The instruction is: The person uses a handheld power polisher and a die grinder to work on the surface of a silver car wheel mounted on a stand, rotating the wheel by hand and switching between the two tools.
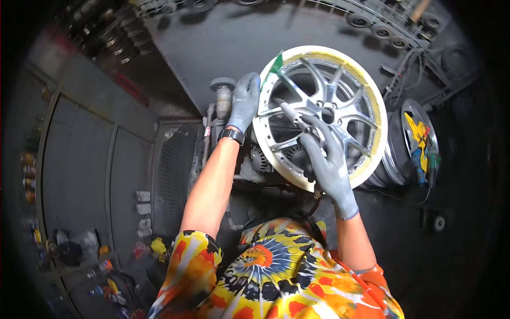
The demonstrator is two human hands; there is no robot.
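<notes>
An alloy wheel rim stands before me, with bare metal spokes and cream-yellow masking tape around its outer lip. A green strip sticks to the lip at the upper left. My left hand, in a grey glove, is closed against the rim's left edge; its fingertips are partly hidden. In my gloved right hand is a slim silver air die grinder, fingers wrapped around its body. The tool lies over the lower-left spokes, left of the hub hole. Whether its tip touches a spoke I cannot tell.
A machine with a cylindrical part stands left of the wheel. At right, another rim holds a yellow cloth and a blue-and-green power tool. Small wheels line the bench's far edge. Cabinet doors stand left.
</notes>
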